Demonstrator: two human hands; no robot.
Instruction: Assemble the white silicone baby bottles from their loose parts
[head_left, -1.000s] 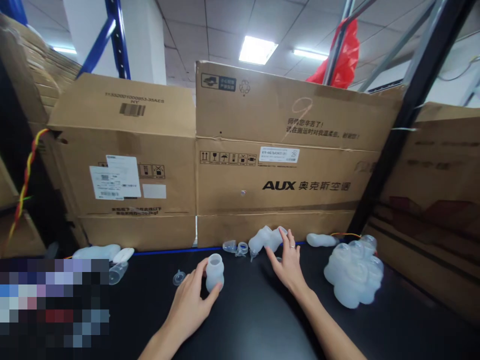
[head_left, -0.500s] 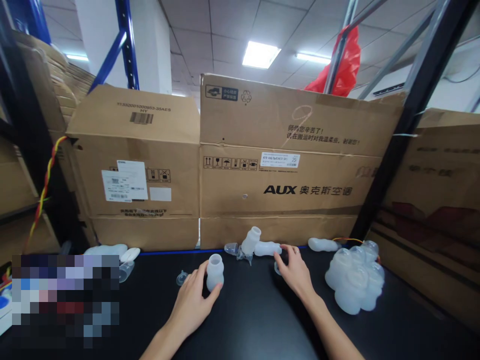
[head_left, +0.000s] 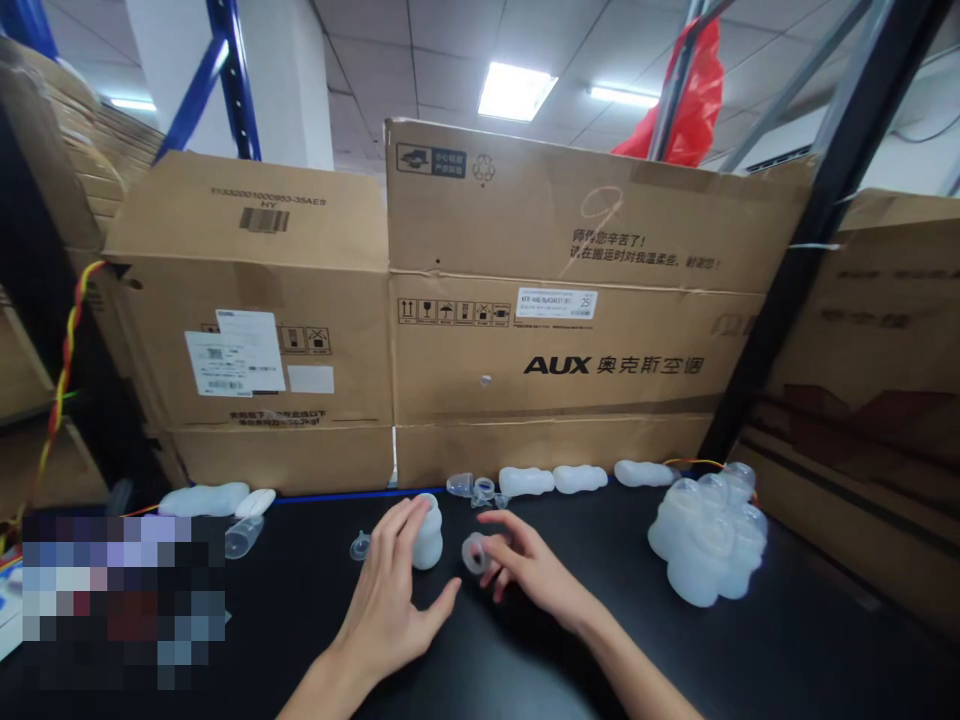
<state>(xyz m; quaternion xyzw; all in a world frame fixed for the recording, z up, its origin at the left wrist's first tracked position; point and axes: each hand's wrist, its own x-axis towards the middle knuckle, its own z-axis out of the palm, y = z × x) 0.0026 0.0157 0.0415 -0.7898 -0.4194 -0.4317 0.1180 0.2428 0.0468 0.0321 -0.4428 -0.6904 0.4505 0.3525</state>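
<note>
A frosted white bottle (head_left: pixel 430 540) with a pinched waist stands upright on the black table. My left hand (head_left: pixel 394 585) is around its left side, fingers stretched along it near the top and the thumb held apart. Just to the right, my right hand (head_left: pixel 529 570) pinches a clear ring-shaped cap (head_left: pixel 474 553) between thumb and fingers. A small clear cap (head_left: pixel 361 545) lies left of my left hand, partly hidden by it. Behind the hands are more clear caps (head_left: pixel 484 490), a clear cup-shaped cover (head_left: pixel 460 485) and two bottles lying down (head_left: pixel 526 481).
A cluster of frosted bottles (head_left: pixel 709 540) stands at the right, with another lying bottle (head_left: pixel 643 473) behind it. At the left are a lying bottle (head_left: pixel 204 499) and a clear cover (head_left: pixel 244 537). Cardboard boxes (head_left: pixel 555 400) wall off the back.
My right hand has moved left from the back row and now holds the ring-shaped cap. The tilted bottle there now lies flat. My left thumb has come away from the standing bottle.
</note>
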